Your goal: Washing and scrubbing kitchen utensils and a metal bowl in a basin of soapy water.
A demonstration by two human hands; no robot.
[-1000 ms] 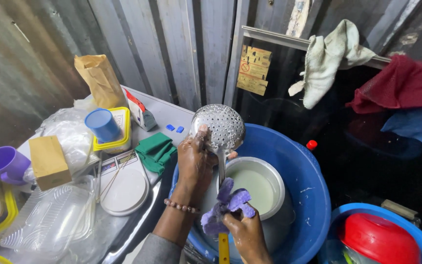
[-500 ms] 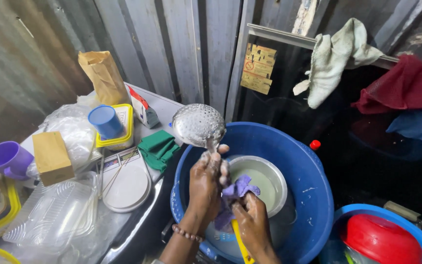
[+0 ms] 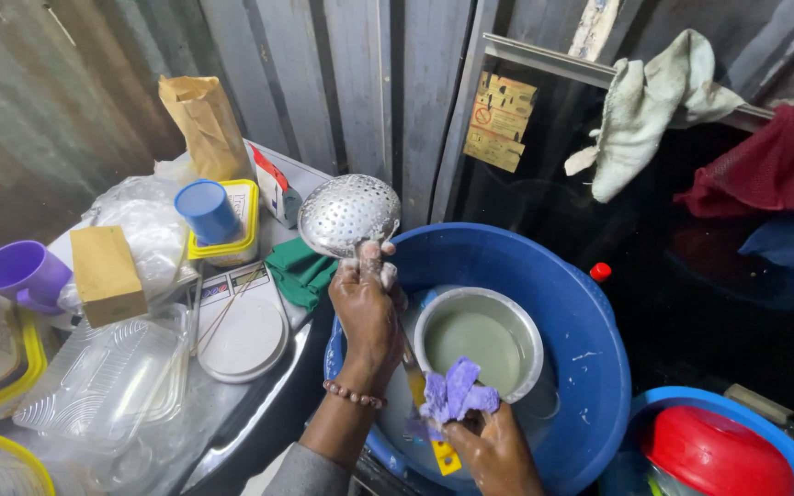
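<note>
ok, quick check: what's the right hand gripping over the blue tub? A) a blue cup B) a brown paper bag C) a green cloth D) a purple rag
D: the right hand is closed on a purple rag at the skimmer's handle, above the blue tub, while the left hand grips the skimmer by its neck.

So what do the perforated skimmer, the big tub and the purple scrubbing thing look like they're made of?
Skimmer: shiny metal, probably steel, with bright glints and punched holes. Tub: blue plastic, smooth, uniformly coloured, scuffed white. Purple wad in the right hand: soft crumpled cloth or sponge; unclear which.
</note>
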